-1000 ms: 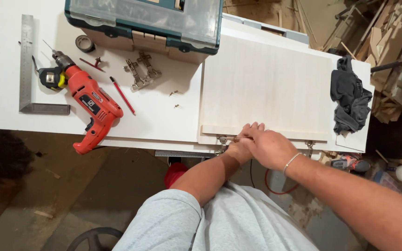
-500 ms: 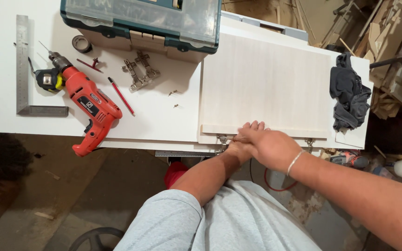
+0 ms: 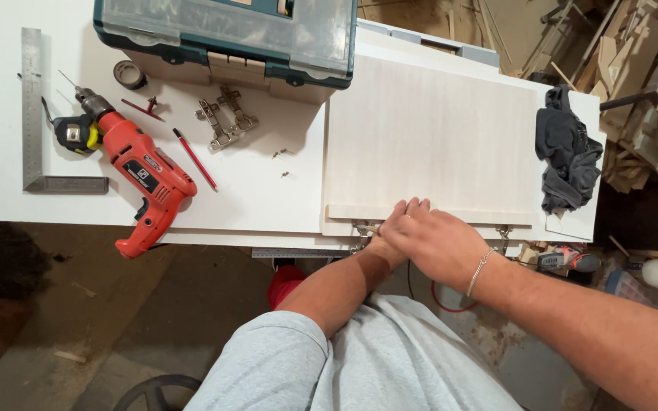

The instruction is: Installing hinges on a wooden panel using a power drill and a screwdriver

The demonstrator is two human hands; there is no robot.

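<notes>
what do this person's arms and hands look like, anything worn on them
Both forearms are bare, with no gloves on the hands. The right hand has a thin silver chain bracelet around the wrist. The left hand is mostly covered by the right, and no jewellery shows on it. A short light grey sleeve covers the left upper arm, part of a grey T-shirt.

You've got a pale wood-grain panel on the white surface. Red drill left, dark grey cloth right, teal case up top.
</notes>
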